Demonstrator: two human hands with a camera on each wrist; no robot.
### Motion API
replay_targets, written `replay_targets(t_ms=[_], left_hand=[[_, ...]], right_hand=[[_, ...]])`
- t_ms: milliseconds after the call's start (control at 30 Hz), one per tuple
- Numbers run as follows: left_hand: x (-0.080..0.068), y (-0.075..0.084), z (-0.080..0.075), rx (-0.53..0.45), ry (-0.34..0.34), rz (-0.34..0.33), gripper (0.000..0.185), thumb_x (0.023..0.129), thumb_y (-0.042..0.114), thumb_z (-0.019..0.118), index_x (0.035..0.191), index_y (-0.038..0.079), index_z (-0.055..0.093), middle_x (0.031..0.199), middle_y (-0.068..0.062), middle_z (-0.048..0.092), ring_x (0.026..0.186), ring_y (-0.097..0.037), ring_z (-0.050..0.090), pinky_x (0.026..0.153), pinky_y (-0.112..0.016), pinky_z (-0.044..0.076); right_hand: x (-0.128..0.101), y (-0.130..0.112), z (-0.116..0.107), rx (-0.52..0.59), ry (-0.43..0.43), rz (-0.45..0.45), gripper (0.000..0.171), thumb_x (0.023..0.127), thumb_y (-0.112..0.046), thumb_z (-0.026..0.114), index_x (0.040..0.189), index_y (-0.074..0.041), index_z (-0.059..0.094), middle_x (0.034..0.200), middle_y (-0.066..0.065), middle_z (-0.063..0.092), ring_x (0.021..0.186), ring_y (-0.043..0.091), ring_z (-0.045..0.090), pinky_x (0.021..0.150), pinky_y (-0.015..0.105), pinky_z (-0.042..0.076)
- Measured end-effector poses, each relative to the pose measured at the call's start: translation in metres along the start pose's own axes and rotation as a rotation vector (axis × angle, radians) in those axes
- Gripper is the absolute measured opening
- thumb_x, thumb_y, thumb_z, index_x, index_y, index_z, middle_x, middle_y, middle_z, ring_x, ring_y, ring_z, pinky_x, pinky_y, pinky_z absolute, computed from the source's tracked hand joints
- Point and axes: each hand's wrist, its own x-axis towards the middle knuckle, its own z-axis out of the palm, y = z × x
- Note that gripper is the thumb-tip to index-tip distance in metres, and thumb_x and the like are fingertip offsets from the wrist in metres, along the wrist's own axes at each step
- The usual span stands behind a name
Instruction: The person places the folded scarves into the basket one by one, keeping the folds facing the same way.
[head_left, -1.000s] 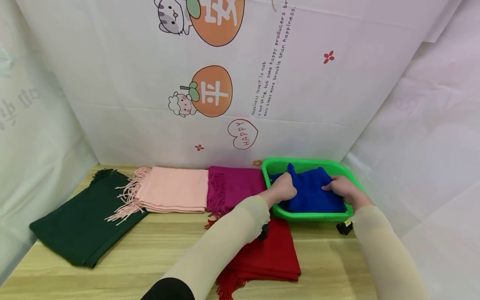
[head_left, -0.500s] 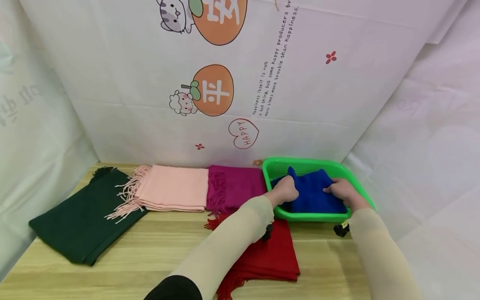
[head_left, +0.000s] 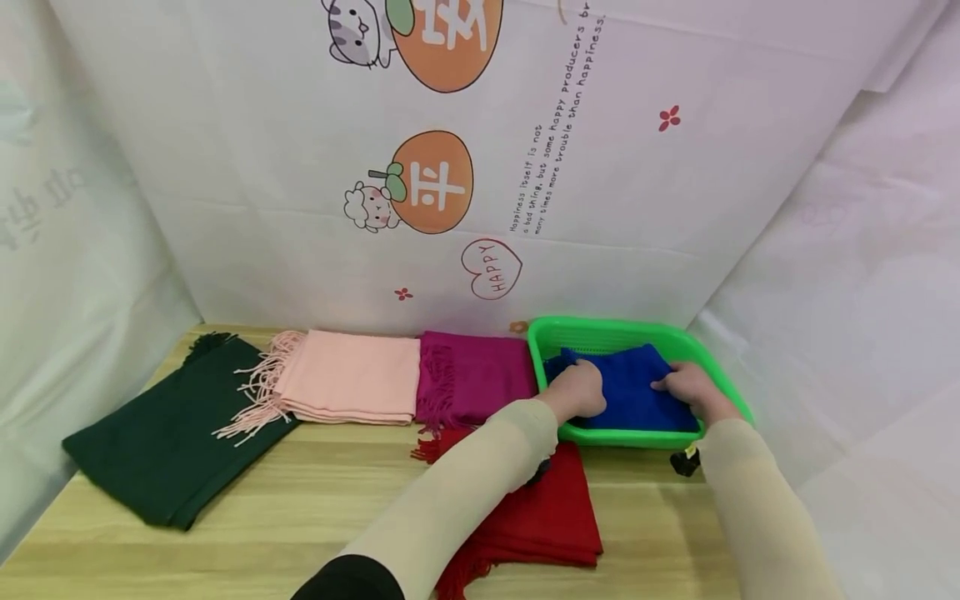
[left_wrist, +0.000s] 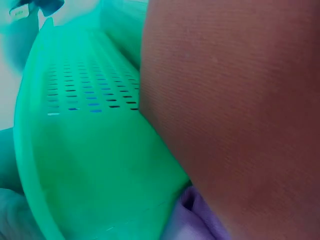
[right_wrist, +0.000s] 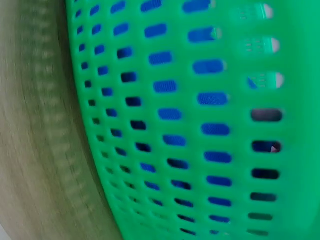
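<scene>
left hand (head_left: 579, 390): we have it on the left end of the blue scarf (head_left: 630, 392), fingers bent over the cloth. Looks like a grip, though the fingertips are hidden.
right hand (head_left: 688, 387): on the scarf's right end, fingers curled on the fabric. The two hands are apart, one per end.
blue scarf: folded, lying inside the green basket (head_left: 600, 330), low against the floor of it. The right wrist view shows blue through the basket slots (right_wrist: 170, 114).
basket: at the right end of the wooden table (head_left: 300, 500), touching the magenta scarf (head_left: 468, 375). The red scarf (head_left: 540, 508) lies just in front, under our left forearm.
others: pink scarf (head_left: 352, 375) and dark green scarf (head_left: 157, 442) further left.
risk 1: we think the fold could slump open if either hand lets its end slip.
risk 2: the basket looks light, so a sideways pull on the cloth could slide it into the magenta scarf.
risk 3: our left sleeve could drag the red scarf's fringe.
</scene>
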Motion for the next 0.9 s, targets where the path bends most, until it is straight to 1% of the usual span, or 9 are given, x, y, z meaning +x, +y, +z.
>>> replay_targets(t_ms=[67,167,300,467,567,633,700,833,900], left_hand=[[-0.004,0.001,0.001,0.011,-0.011,-0.019,0.037,0.111,0.012,0.054,0.074,0.012,0.058,0.055,0.005,0.029,0.047,-0.012,0.019,0.047,-0.029,0.025],[-0.005,-0.002,0.006,-0.026,-0.011,-0.048,0.051,0.108,0.01,0.056,0.062,0.019,0.035,0.061,0.003,0.022,0.052,-0.014,0.015,0.048,-0.03,0.023],[-0.001,-0.006,0.016,0.033,0.012,-0.043,0.05,0.105,0.01,0.056,0.062,0.021,0.033,0.062,0.003,0.021,0.055,-0.016,0.014,0.048,-0.031,0.022],[-0.019,0.005,0.003,0.122,-0.008,-0.043,0.049,0.107,0.013,0.056,0.064,0.021,0.035,0.062,0.003,0.023,0.056,-0.016,0.017,0.048,-0.031,0.023],[-0.038,0.009,-0.007,0.108,-0.016,-0.029,0.052,0.109,0.012,0.057,0.064,0.021,0.033,0.061,0.004,0.02,0.056,-0.013,0.015,0.049,-0.03,0.021],[-0.044,0.007,-0.007,0.084,0.006,-0.009,0.054,0.109,0.011,0.058,0.064,0.021,0.032,0.06,0.005,0.017,0.056,-0.013,0.012,0.05,-0.03,0.019],[-0.046,0.004,-0.007,0.043,0.022,0.01,0.054,0.108,0.01,0.059,0.063,0.021,0.031,0.059,0.005,0.016,0.055,-0.012,0.011,0.05,-0.03,0.017],[-0.047,-0.003,-0.011,-0.067,0.091,0.049,0.047,0.109,0.014,0.06,0.067,0.018,0.041,0.06,0.004,0.025,0.054,-0.012,0.016,0.05,-0.029,0.02],[-0.049,-0.007,-0.013,-0.111,0.138,0.066,0.032,0.111,0.018,0.061,0.079,0.015,0.059,0.067,0.006,0.045,0.056,-0.009,0.029,0.051,-0.026,0.03]], right_hand=[[0.0,0.001,0.003,-0.003,0.008,0.012,0.081,0.109,-0.011,0.064,0.164,0.023,0.015,0.168,0.049,0.018,0.153,0.069,0.025,0.122,0.074,0.034],[0.0,0.005,0.008,-0.024,0.019,0.025,0.081,0.108,-0.013,0.065,0.164,0.023,0.018,0.168,0.049,0.019,0.153,0.068,0.026,0.122,0.073,0.035],[0.003,0.009,0.014,-0.067,0.045,0.027,0.079,0.108,-0.014,0.065,0.162,0.025,0.023,0.166,0.05,0.023,0.151,0.069,0.029,0.122,0.072,0.036],[0.016,0.018,0.01,-0.124,0.078,0.016,0.073,0.106,-0.017,0.066,0.154,0.028,0.036,0.157,0.052,0.037,0.143,0.068,0.042,0.114,0.071,0.046],[0.023,0.022,0.008,-0.18,0.085,-0.017,0.038,0.104,-0.02,0.068,0.107,0.018,0.065,0.108,0.038,0.063,0.104,0.052,0.065,0.088,0.056,0.058],[0.023,0.021,0.009,-0.214,0.088,-0.034,0.033,0.103,-0.022,0.069,0.084,0.002,0.058,0.088,0.021,0.058,0.087,0.039,0.061,0.078,0.049,0.054],[0.014,0.012,0.011,-0.245,0.09,-0.052,0.036,0.103,-0.022,0.07,0.078,-0.001,0.054,0.082,0.016,0.055,0.082,0.037,0.059,0.077,0.051,0.053],[0.022,0.017,0.01,-0.286,0.111,-0.061,0.056,0.102,-0.03,0.073,0.116,0.024,0.064,0.114,0.039,0.067,0.106,0.056,0.065,0.092,0.064,0.056],[0.024,0.018,0.01,-0.287,0.121,-0.061,0.069,0.102,-0.034,0.074,0.131,0.027,0.059,0.128,0.046,0.063,0.116,0.061,0.063,0.096,0.067,0.056]])
